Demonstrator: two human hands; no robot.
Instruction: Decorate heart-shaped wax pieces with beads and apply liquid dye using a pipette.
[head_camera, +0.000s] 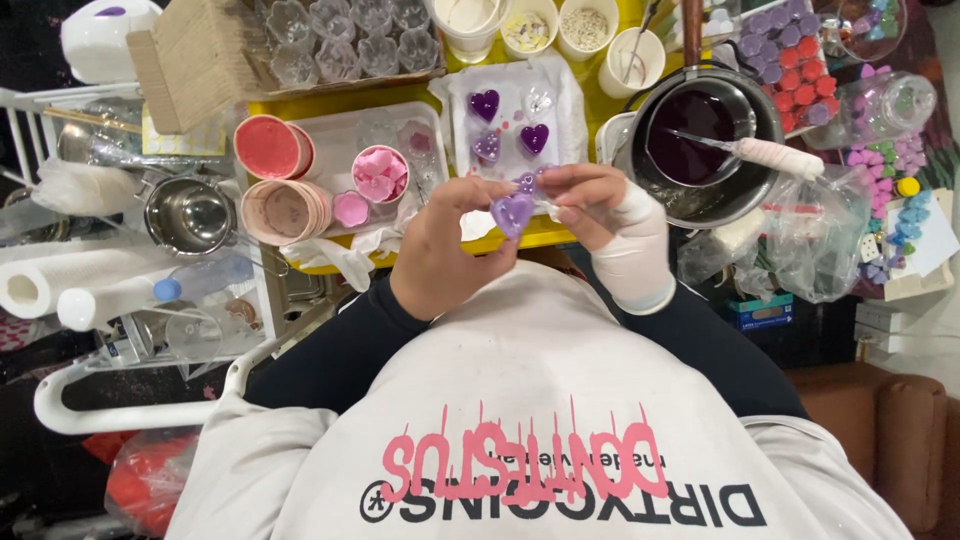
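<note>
Hands meet in the head view over the near edge of the yellow table (545, 232), with a lilac heart (513, 212) between them. The left hand (447, 250) is curled, thumb and fingers closed on the heart's left side. The right hand (592, 200), wrapped in white bandage across palm and wrist, pinches a clear mould piece (530, 183) just above the heart, fingers bent and closed on it; whether it also touches the heart I cannot tell.

Taking the heart as landmark: directly beyond it lies a white tray (515, 115) carrying three darker purple hearts. Beyond and to the left stands a cup of pink pieces (379, 174), and further left a stack of pink-rimmed cups (285, 208). To the right sits a dark pot (700, 145) of deep purple liquid with a syringe (760, 152) across its rim.
</note>
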